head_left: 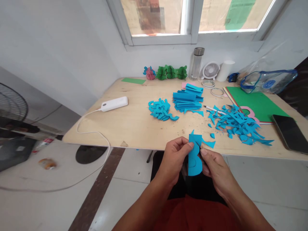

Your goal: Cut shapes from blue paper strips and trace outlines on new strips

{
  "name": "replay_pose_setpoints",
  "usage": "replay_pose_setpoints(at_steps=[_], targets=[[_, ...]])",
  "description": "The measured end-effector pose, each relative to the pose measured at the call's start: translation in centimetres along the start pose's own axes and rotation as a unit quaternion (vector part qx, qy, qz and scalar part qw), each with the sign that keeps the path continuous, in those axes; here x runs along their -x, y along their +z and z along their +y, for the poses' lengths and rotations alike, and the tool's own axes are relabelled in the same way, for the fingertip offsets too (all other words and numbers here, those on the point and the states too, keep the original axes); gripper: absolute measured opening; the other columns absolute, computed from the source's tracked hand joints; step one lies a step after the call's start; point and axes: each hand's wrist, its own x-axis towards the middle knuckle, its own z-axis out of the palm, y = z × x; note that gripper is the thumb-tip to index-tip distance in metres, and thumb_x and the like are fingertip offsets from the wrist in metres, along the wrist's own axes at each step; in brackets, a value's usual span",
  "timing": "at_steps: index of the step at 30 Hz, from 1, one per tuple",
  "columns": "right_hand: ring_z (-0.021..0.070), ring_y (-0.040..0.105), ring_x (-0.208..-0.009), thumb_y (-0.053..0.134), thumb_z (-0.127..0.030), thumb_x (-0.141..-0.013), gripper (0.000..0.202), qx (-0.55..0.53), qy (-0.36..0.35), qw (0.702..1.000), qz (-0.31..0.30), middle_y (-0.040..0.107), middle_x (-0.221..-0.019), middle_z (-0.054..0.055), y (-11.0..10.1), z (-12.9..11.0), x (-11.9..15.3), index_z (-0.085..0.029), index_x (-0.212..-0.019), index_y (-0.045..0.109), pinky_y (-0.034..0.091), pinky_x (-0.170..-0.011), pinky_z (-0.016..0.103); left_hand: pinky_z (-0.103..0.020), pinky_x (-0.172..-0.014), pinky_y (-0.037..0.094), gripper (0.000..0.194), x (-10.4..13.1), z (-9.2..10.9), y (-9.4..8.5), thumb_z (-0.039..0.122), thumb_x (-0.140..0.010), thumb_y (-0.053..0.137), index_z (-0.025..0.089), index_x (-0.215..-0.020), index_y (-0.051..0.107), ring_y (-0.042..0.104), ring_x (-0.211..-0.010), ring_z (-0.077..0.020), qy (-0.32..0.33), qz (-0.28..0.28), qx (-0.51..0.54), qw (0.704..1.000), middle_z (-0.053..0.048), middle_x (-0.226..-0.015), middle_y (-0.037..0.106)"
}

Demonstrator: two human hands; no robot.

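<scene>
My left hand [176,155] pinches a folded piece of blue paper [194,160] between thumb and fingers, just off the table's front edge. The paper's right side is cut in rounded bumps, and a drawn curved line shows on its lower part. My right hand [213,162] is closed at the paper's right edge. A small dark bit shows by its fingertips, but what it grips is mostly hidden. Close behind the paper lies a curved blue scrap [209,143] on the table.
On the table [134,128] are a pile of blue cut-outs [160,109], folded blue strips [187,99], blue scraps [237,123], a white pen [214,109], green sheets [260,104] and a phone [290,132]. A white power bank [114,104] trails a cable. A bottle [196,65] and fan [210,70] stand behind.
</scene>
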Motion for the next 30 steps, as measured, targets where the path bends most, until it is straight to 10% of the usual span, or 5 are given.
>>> replay_pose_setpoints(at_steps=[30], targets=[[0.0037, 0.018, -0.044, 0.067, -0.067, -0.073, 0.053, -0.086, 0.046, 0.995, 0.008, 0.028, -0.052, -0.008, 0.2, -0.4, 0.1, -0.016, -0.065, 0.054, 0.012, -0.037, 0.018, -0.023, -0.061, 0.035, 0.031, -0.3, -0.3, -0.8, 0.032, -0.069, 0.074, 0.015, -0.056, 0.052, 0.045, -0.058, -0.0093, -0.041, -0.102, 0.004, 0.994, 0.002, -0.057, 0.052]])
